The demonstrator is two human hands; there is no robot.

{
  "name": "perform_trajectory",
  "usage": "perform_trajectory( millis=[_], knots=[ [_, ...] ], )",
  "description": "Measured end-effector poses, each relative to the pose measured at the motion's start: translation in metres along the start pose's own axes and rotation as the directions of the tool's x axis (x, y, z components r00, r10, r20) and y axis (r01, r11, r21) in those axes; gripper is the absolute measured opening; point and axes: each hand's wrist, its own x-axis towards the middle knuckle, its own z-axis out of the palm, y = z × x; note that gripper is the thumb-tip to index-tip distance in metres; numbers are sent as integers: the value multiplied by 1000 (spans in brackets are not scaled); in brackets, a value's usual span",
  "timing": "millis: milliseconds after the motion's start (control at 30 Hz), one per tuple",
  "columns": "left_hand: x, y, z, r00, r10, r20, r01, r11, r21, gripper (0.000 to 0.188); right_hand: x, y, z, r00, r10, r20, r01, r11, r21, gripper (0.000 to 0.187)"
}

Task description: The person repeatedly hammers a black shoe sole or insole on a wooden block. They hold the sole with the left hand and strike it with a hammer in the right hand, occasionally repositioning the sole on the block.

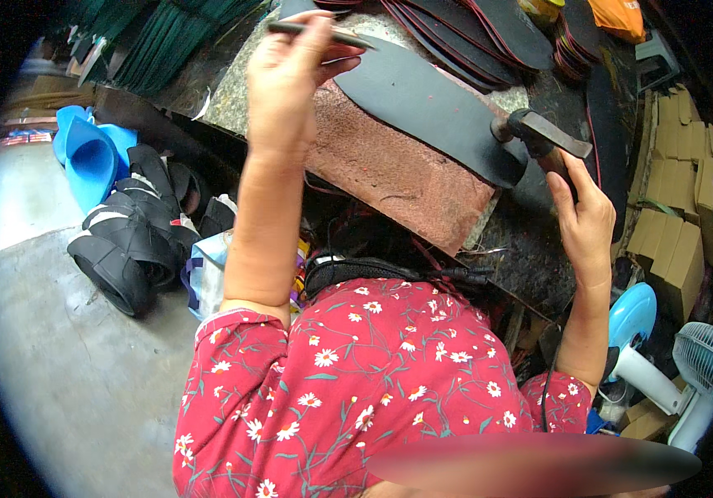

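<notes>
A flat black shoe sole [427, 100] lies on a reddish rough board [406, 178] in front of me. My left hand [283, 91] is raised over the sole's far left end, its fingers closed around a slim dark rod [350, 39], punch-like in shape. The rod points right, roughly level; whether it touches the sole I cannot tell. In my right hand [586, 207] is a hammer [554, 134], gripped by its dark handle. Its metal head is by the sole's near right end.
Under the board is a speckled stone slab [236, 91]. Stacked black soles [447, 37] with reddish edges lie at the back. Left stand black curved pieces [128, 232] and blue ones [91, 153]. Cardboard boxes [663, 241] and a fan [700, 357] are at right.
</notes>
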Motion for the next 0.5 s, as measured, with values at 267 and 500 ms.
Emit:
perform_trajectory(
  millis=[267, 500],
  knots=[
    [-17, 26, -105, 933, -214, 289, 331, 192, -924, 44, 1, -6, 1, 999, -36, -17, 37, 998, 51, 35],
    [17, -15, -154, 921, -292, 257, 288, 68, -955, 36, 0, -3, 1, 1000, -8, -12, 9, 999, 50, 37]
  ],
)
